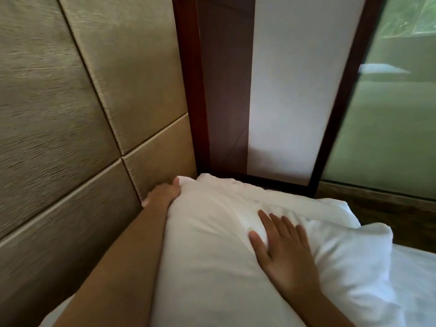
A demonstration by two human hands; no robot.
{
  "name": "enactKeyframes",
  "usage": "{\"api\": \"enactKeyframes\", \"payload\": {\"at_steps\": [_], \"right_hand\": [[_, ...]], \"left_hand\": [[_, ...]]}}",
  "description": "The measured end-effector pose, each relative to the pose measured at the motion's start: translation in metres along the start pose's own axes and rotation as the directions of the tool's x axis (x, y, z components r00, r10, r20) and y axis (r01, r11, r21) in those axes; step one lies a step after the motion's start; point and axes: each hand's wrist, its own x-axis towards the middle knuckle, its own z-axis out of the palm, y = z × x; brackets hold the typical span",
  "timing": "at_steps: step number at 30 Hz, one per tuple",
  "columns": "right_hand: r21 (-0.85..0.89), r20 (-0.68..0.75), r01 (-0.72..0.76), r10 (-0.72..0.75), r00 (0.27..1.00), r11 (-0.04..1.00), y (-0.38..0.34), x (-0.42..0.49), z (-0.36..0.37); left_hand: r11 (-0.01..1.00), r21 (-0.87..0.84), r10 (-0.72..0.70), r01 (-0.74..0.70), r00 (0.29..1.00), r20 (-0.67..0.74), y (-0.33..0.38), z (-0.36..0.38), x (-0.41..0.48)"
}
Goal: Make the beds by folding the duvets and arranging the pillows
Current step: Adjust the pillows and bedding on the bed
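Gripping the pillow (207, 251) by its far corner with my left hand (165, 192), I press my right hand (285, 249) flat, fingers spread, on its top. It lies beside the headboard (70, 114); pushing evenly should seat it square.

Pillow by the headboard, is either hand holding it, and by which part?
The left hand grips the pillow at its far left corner, beside the headboard; the right hand only presses flat on its top.
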Motion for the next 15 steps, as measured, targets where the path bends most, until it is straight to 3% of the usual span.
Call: {"api": "enactKeyframes", "payload": {"at_steps": [2,3,5,6,7,8,9,10,15], "right_hand": [[-0.004,-0.008,-0.009,0.009,1.000,1.000,0.000,0.002,0.010],[-0.008,0.001,-0.013,0.013,1.000,1.000,0.000,0.003,0.014],[-0.001,0.022,-0.021,0.021,1.000,1.000,-0.002,0.003,0.017],[-0.002,0.028,-0.019,0.019,0.999,1.000,-0.004,0.003,0.016],[-0.004,0.029,-0.014,0.014,0.999,1.000,-0.005,0.002,0.016],[-0.001,0.023,-0.006,0.006,1.000,1.000,-0.005,0.001,0.015],[0.010,0.012,-0.003,0.003,1.000,1.000,-0.005,0.000,0.013],[0.026,-0.002,-0.007,0.007,1.000,1.000,-0.005,-0.001,0.014],[0.010,0.013,-0.032,0.031,0.999,0.999,-0.002,-0.001,0.020]], "left_hand": [[0.997,0.068,0.060,-0.039,0.938,-0.341,0.010,0.001,-0.014],[0.987,0.057,0.158,-0.150,0.851,-0.501,0.014,-0.002,-0.016],[0.903,0.000,0.345,-0.429,0.726,-0.595,0.023,-0.013,-0.016],[0.846,-0.112,0.409,-0.521,0.770,-0.490,0.026,-0.016,-0.012],[0.828,-0.272,0.431,-0.490,0.867,-0.250,0.027,-0.013,-0.010],[0.863,-0.349,0.401,-0.366,0.916,0.031,0.027,-0.007,-0.009],[0.915,-0.311,0.338,-0.257,0.909,0.243,0.026,-0.001,-0.007],[0.950,-0.248,0.270,-0.191,0.900,0.342,0.025,0.004,-0.008],[0.989,-0.143,-0.005,0.039,0.973,0.231,0.002,0.014,0.007]]}}
